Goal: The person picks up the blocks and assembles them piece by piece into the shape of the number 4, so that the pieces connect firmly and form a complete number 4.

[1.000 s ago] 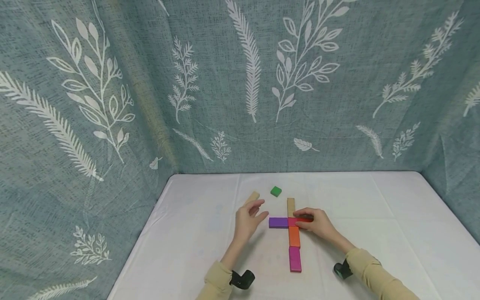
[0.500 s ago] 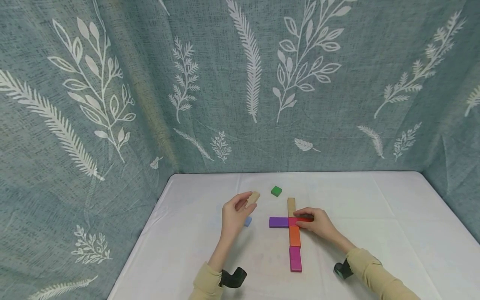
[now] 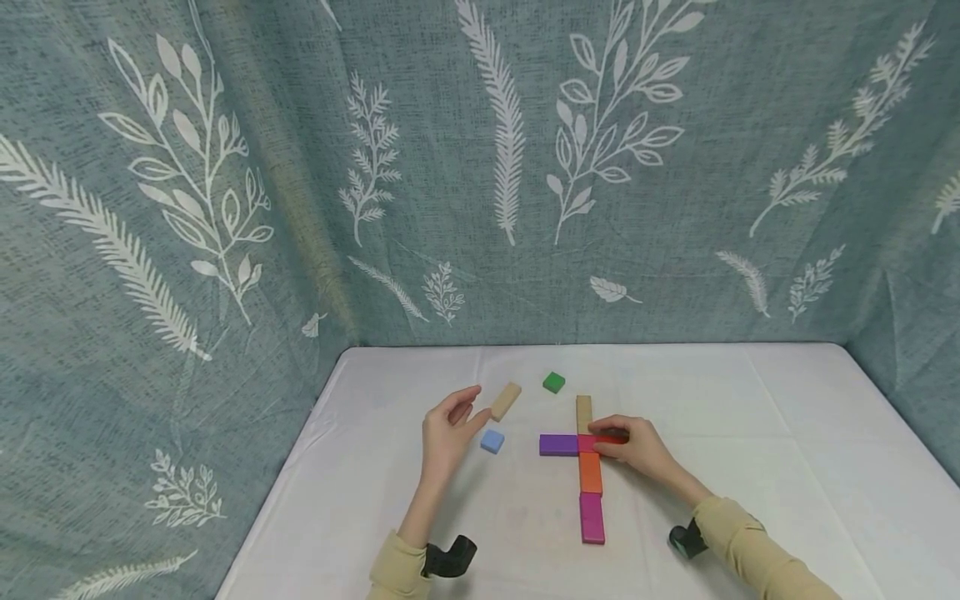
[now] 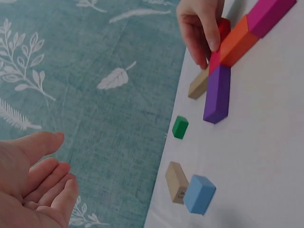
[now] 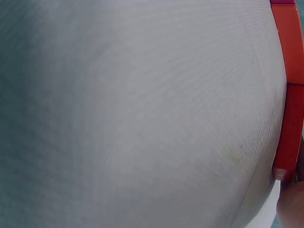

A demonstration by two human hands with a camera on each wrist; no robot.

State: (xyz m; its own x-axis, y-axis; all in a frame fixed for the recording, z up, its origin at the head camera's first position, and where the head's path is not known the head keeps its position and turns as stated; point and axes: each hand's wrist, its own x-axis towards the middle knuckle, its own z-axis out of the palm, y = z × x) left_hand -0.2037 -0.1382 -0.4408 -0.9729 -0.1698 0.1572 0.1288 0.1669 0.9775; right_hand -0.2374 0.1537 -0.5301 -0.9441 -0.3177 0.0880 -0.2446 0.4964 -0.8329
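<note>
My right hand [image 3: 639, 446] pinches a red block [image 5: 290, 133] between thumb and fingers, at the right arm of a cross laid flat on the table. At its centre is a pinkish-red block [image 3: 586, 444]. A purple block [image 3: 558, 445] lies left of it, a tan block [image 3: 584, 413] beyond it. On the near side an orange block [image 3: 590, 473] is followed by a magenta one [image 3: 592, 518]. My left hand [image 3: 447, 435] is raised over the table with nothing in it, fingers apart. Just right of it lie a loose tan block [image 3: 506, 402] and a light blue block [image 3: 492, 442].
A small green block [image 3: 554, 382] lies at the back, between the loose tan block and the cross. White cloth covers the table [image 3: 750, 467]. Blue-green leaf-print curtains [image 3: 465, 167] hang behind and at the sides.
My left hand has moved left, uncovering the light blue block and the loose tan block, which lie on the table. The right hand stays at the red block.
</note>
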